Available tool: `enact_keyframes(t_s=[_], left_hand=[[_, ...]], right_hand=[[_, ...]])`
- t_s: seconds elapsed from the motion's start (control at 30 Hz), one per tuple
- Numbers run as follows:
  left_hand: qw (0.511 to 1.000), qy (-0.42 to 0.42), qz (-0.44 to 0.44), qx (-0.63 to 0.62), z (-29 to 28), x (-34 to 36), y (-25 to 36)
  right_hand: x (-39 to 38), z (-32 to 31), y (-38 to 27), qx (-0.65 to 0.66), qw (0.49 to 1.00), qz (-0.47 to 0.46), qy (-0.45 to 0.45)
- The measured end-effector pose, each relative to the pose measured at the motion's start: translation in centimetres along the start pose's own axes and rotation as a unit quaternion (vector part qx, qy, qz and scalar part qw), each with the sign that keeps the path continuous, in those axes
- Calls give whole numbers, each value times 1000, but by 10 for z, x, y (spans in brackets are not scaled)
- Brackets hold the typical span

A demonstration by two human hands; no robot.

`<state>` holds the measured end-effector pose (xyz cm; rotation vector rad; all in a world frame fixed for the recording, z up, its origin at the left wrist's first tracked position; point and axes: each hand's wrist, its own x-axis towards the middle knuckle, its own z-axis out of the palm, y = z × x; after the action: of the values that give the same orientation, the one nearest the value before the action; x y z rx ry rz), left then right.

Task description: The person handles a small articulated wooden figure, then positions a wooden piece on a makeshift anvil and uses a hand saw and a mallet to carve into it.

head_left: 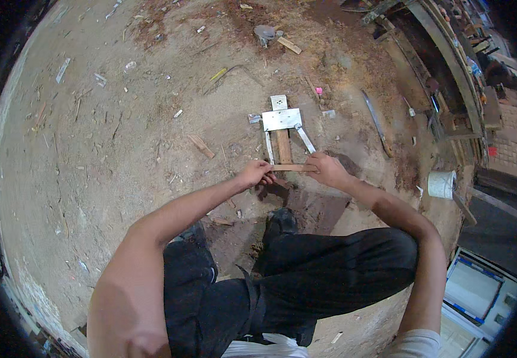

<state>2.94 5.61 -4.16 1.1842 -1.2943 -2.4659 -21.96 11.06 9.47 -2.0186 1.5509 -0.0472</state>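
A small frame of wood and pale strips lies on the ground in front of me. Across its top is a whitish plate (281, 119), with a small square tab (279, 102) beyond it. A brown wooden slat (283, 146) runs down its middle, between a left pale strip (268, 145) and a slanted right pale strip (306, 141). Along the near end lies a thin wooden crosspiece (294, 167). My left hand (255, 174) pinches its left end and my right hand (329, 171) its right end. The fingers partly hide both ends.
A long blade with a wooden handle (378, 125) lies to the right. Farther right stand a white bucket (441, 184) and a wooden structure (449, 53). Wood scraps, including a short piece (200, 145), litter the dirt floor (121, 149). My shoe (281, 224) is close below.
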Motion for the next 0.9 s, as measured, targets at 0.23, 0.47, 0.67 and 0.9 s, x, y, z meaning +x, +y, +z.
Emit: enact_keyframes(t_s=[0.23, 0.47, 0.67, 0.9], left_hand=[[860, 123, 248, 429, 1, -21, 36], [701, 70, 317, 635, -19, -19, 45], [678, 105, 359, 633, -21, -23, 49], [655, 64, 396, 640, -14, -16, 45]], right_hand=[[-4, 16, 31, 51, 995, 87, -26], [-5, 29, 50, 86, 995, 36, 22], [-3, 32, 43, 326, 914, 235, -53], [12, 33, 42, 273, 929, 239, -75]])
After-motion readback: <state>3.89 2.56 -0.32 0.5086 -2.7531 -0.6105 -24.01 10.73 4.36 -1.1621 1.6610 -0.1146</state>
